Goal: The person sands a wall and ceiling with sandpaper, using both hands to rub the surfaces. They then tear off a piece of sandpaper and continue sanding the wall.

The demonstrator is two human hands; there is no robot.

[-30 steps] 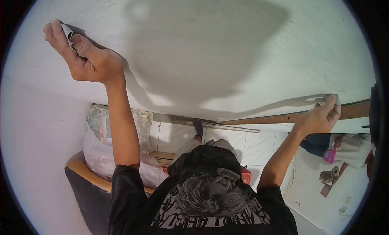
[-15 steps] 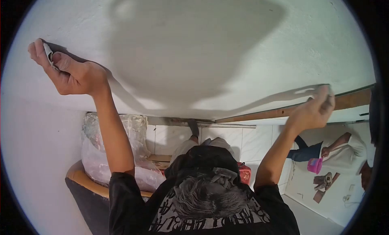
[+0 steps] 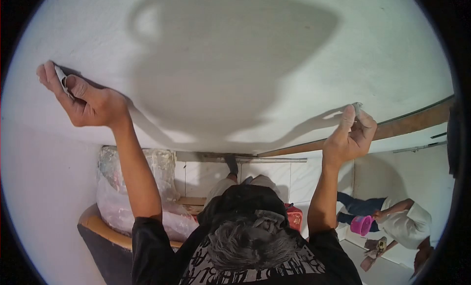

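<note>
Up at the far left, close against the pale wall (image 3: 230, 64), the left hand (image 3: 91, 96) is partly curled, with a folded pale sheet (image 3: 63, 80) held between thumb and fingers. Far to the right, the right hand (image 3: 349, 137) is nearly closed, pinching a small grey piece (image 3: 357, 108) between thumb and fingertips by the same wall, near a long brown strip (image 3: 417, 122). Whether either piece touches the wall is hard to tell. Below the left forearm, a plastic-wrapped bundle (image 3: 115, 196) rests on a dark chair (image 3: 105, 250) with a tan rim. A red bag (image 3: 294, 217) lies beside the wearer's body. Near right, another person (image 3: 405, 223) holds a pink bucket (image 3: 361, 226).
</note>
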